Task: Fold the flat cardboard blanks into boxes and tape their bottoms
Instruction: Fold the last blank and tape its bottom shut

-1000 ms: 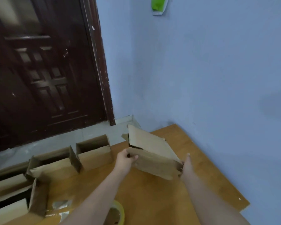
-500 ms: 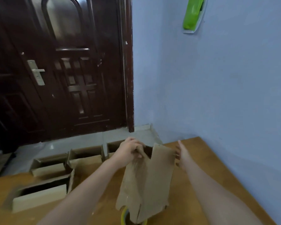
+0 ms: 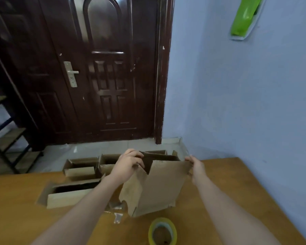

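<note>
While both hands grip its top corners, cardboard blank point(image 3: 155, 188) upright between left hand point(image 3: 126, 164), right hand point(image 3: 197, 166)

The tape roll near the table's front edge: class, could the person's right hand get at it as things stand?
Probably yes, once freed. The tape roll lies uncovered on the table, nothing around it. But the right hand grips the cardboard blank, so it must let go first.

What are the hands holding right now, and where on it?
Both hold the cardboard blank by its top edge: left hand grips the upper left flap, right hand the upper right corner.
</note>
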`<state>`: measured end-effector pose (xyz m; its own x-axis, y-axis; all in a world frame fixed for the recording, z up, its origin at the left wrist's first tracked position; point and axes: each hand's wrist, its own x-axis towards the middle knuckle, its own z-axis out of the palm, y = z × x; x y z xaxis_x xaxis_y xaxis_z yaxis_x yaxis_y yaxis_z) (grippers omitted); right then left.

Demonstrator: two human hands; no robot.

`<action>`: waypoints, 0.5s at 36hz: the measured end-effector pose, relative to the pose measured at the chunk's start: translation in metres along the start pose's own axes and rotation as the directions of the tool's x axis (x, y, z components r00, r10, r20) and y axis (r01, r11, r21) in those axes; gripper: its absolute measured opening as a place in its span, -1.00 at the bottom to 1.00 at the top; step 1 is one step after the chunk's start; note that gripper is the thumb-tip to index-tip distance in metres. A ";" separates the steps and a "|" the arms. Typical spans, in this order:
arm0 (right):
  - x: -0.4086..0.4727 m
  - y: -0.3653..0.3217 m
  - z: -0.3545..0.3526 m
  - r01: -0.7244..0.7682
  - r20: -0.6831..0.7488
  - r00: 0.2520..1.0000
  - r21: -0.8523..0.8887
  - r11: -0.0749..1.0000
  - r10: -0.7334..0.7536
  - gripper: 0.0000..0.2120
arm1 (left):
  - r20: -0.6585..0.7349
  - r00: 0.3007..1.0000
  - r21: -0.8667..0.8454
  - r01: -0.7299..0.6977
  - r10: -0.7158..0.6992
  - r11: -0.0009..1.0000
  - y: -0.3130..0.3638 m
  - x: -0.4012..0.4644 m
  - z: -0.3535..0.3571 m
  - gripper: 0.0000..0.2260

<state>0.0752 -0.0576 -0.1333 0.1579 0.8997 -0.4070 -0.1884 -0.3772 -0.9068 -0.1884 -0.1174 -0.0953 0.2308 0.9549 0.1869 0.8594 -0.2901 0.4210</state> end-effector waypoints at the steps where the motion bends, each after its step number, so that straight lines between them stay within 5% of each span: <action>1: -0.003 0.003 0.004 0.004 0.003 1.000 -0.007 1.000 -0.004 -0.76 | 0.004 1.000 0.011 0.013 -0.013 1.000 -0.005 -0.004 0.000 -0.77; 14: -0.021 0.017 0.032 0.124 0.026 0.992 -0.123 0.985 -0.122 -0.84 | 0.099 0.977 0.113 0.179 -0.190 0.977 -0.054 -0.052 0.009 -0.73; 18: -0.028 0.020 0.034 0.173 0.121 0.982 -0.237 0.956 -0.147 -0.83 | 0.155 0.965 -0.057 0.221 -0.210 0.974 -0.057 -0.057 0.006 -0.56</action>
<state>0.0343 -0.0829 -0.1361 0.0650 0.9654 -0.2525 0.0765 -0.2571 -0.9634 -0.2479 -0.1552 -0.1356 0.1131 0.9926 -0.0451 0.8618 -0.0754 0.5017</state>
